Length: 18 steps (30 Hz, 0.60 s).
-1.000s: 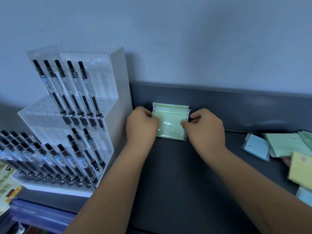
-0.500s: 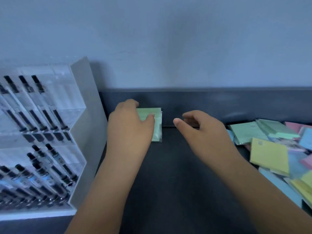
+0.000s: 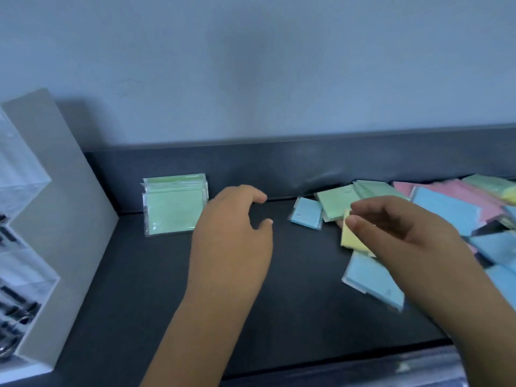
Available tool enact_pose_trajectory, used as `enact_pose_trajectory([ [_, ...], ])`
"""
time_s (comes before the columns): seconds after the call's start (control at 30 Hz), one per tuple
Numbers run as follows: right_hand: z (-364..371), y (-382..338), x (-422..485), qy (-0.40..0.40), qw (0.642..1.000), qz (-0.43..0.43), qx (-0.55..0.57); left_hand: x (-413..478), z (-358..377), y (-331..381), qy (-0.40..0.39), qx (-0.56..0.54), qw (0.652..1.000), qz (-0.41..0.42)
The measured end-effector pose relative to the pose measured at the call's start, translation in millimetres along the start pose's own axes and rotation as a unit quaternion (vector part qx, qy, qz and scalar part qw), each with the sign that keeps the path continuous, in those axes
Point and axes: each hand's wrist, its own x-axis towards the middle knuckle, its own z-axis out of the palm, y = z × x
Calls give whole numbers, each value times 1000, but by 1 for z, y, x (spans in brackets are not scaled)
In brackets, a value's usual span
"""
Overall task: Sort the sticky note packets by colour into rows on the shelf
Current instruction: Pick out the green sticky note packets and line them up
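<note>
Several green sticky note packets (image 3: 174,205) stand upright in a row against the back lip of the dark shelf (image 3: 156,289), next to the pen display. My left hand (image 3: 231,233) hovers just right of them, fingers apart and holding nothing. My right hand (image 3: 396,230) is over the loose pile, fingers spread, above a yellow packet (image 3: 352,238); it grips nothing. The pile at the right holds a small blue packet (image 3: 306,213), green packets (image 3: 339,201), a larger blue packet (image 3: 371,280), and pink packets (image 3: 446,191).
A clear acrylic pen display (image 3: 42,219) filled with black pens stands at the left end of the shelf. The shelf's raised back lip (image 3: 279,166) meets a grey wall. A front edge strip (image 3: 363,367) runs along the bottom right.
Both hands let go of the green packets, which now stand alone at the back left. The hands and the view shifted right toward the mixed pile.
</note>
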Motion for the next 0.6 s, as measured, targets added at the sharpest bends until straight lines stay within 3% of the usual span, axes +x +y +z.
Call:
enact_pose_trajectory([
  [0.2, -75, 45, 2, 15, 1000, -17, -20, -17, 40, 36, -40, -7, 999, -18],
  [0.6, -222, 159, 21, 16, 999, -31, -13, -47, 160, 148, -23, -40, 994, -99],
])
